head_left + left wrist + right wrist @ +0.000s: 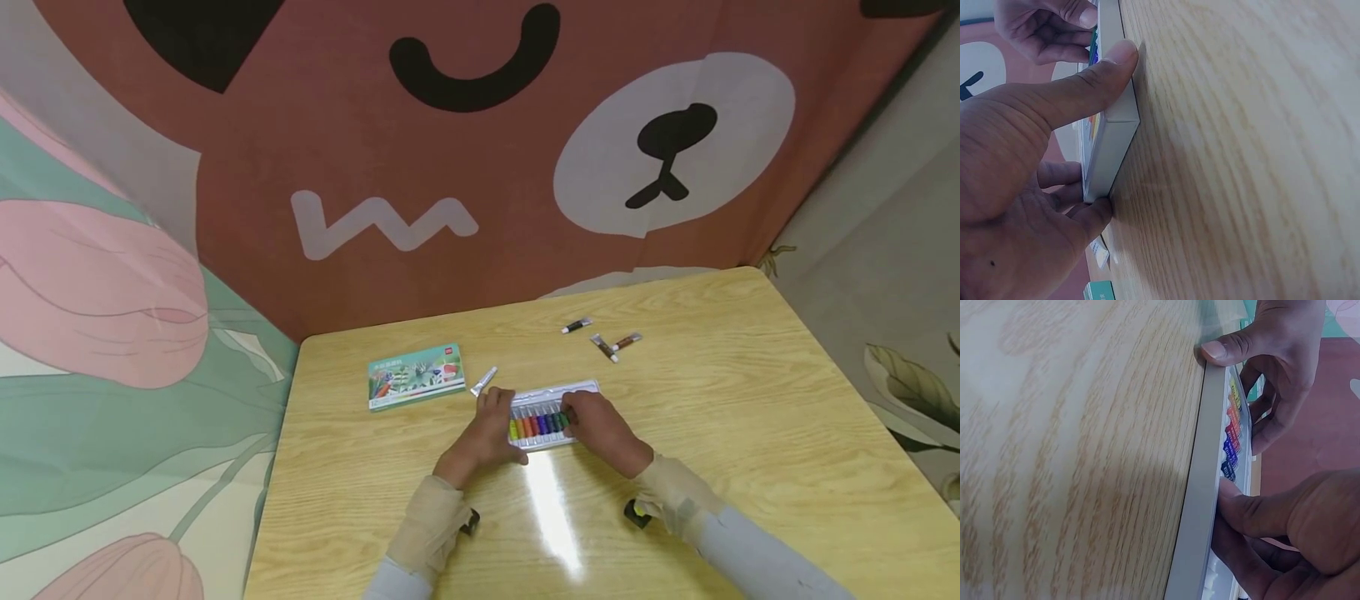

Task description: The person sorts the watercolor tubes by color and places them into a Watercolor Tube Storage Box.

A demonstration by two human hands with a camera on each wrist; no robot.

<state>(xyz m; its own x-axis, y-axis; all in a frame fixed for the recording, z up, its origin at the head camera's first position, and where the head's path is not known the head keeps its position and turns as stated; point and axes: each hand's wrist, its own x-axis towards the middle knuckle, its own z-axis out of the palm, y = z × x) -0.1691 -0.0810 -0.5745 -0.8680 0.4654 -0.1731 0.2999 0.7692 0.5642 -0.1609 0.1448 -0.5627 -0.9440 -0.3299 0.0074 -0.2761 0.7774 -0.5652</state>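
Note:
A white plastic tray (555,390) lies on the table with a row of paint tubes (534,426), running from yellow through red and blue to green. My left hand (491,429) grips the tray's left end. In the left wrist view its thumb presses the front wall and its fingers curl behind the far corner. Over the tray's right part, my right hand (603,425) pinches a green paint tube (1093,47) between thumb and fingers, hiding most of it. The right wrist view shows bare tray slots beneath and beside that hand.
A green illustrated paint box (416,377) lies at the back left. Between it and the tray is a loose white tube (484,381). Behind the tray lie a black tube (577,326), a dark brown tube (603,347) and a reddish-brown tube (627,341). A patterned curtain hangs behind the table.

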